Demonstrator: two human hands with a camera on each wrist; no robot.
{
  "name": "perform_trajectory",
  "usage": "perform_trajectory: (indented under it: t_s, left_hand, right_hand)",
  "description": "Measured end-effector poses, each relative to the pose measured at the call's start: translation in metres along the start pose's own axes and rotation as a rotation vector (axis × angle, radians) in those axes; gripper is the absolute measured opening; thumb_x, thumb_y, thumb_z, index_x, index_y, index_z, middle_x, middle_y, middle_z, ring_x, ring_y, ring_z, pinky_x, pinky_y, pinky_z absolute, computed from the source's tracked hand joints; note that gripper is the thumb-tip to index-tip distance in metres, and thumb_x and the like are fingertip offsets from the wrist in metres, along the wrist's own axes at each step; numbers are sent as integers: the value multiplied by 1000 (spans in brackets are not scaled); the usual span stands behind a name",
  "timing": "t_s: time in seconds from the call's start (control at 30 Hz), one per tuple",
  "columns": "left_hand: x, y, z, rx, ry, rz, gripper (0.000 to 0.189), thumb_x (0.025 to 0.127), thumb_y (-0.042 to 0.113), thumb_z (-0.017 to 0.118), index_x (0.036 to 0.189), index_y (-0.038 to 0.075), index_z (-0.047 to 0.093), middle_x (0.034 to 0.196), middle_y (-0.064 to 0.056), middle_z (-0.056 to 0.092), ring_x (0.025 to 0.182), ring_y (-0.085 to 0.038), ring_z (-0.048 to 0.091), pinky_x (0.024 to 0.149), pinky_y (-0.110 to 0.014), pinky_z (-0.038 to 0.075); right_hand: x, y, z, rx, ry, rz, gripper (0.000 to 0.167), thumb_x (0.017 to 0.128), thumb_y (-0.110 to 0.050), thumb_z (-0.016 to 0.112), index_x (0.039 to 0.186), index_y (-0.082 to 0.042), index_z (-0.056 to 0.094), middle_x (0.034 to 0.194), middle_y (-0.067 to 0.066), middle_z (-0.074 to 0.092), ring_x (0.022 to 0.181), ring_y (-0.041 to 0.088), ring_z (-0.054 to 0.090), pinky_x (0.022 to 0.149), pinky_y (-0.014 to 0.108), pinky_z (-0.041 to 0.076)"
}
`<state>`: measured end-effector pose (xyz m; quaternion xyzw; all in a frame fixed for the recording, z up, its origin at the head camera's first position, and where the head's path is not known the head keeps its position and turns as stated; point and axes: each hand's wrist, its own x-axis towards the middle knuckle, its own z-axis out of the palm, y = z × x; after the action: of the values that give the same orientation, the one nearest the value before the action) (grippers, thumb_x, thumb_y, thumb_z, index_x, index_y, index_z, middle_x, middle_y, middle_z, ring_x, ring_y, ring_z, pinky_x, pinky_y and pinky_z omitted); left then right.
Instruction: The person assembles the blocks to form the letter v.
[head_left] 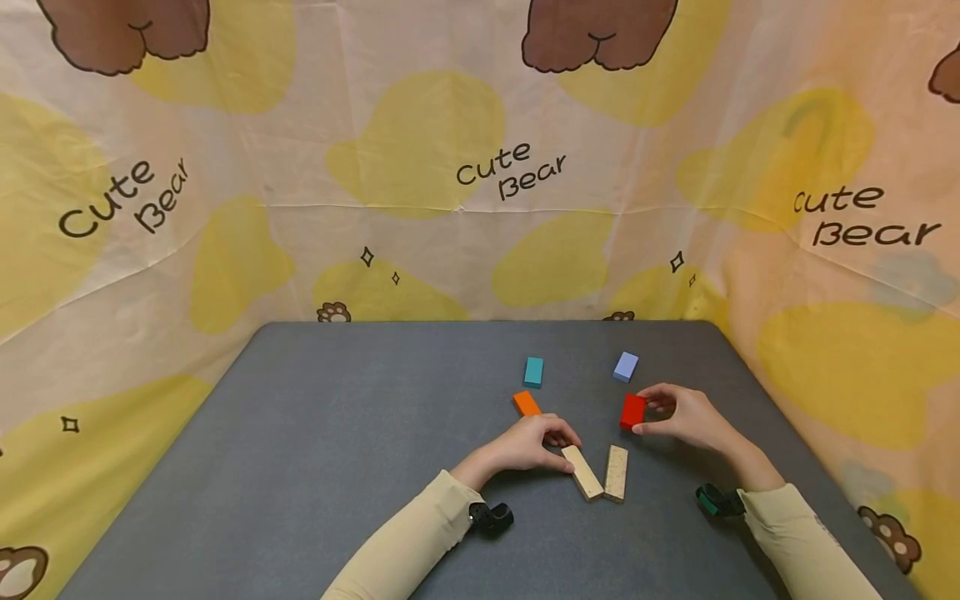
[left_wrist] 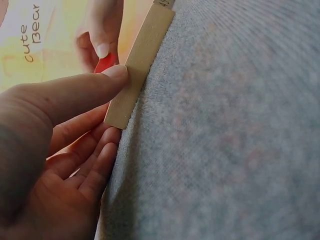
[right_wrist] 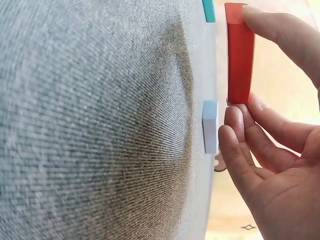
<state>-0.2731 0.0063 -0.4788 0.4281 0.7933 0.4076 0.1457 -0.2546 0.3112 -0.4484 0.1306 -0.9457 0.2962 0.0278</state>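
Observation:
My left hand (head_left: 528, 444) grips one end of a plain wooden block (head_left: 582, 473), its thumb on the near long side in the left wrist view. That block's lower end meets a second wooden block (head_left: 616, 472), so the two form a V on the table. Between thumb and fingertips my right hand (head_left: 693, 421) pinches a red block (right_wrist: 240, 55) by its two ends, raised off the table in the right wrist view. An orange block (head_left: 527, 403) lies just beyond the left hand, partly covered by it.
A teal block (head_left: 533, 372) and a light blue block (head_left: 626, 367) lie farther back on the grey table (head_left: 337, 450). Behind the table's far edge hangs a patterned cloth (head_left: 420, 167), which also runs along both sides.

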Motion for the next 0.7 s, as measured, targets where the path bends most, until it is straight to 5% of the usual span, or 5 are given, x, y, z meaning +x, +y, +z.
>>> perform_trajectory:
  t_s: [0.7]
  left_hand:
    - [0, 0, 0, 8, 3, -4, 34, 79, 20, 78, 110, 14, 68, 104, 4, 64, 93, 0, 57, 85, -14, 47]
  right_hand:
    - [0, -3, 2, 23, -47, -17, 58, 72, -42, 80, 114, -5, 65, 107, 11, 67, 93, 22, 63, 82, 37, 54]
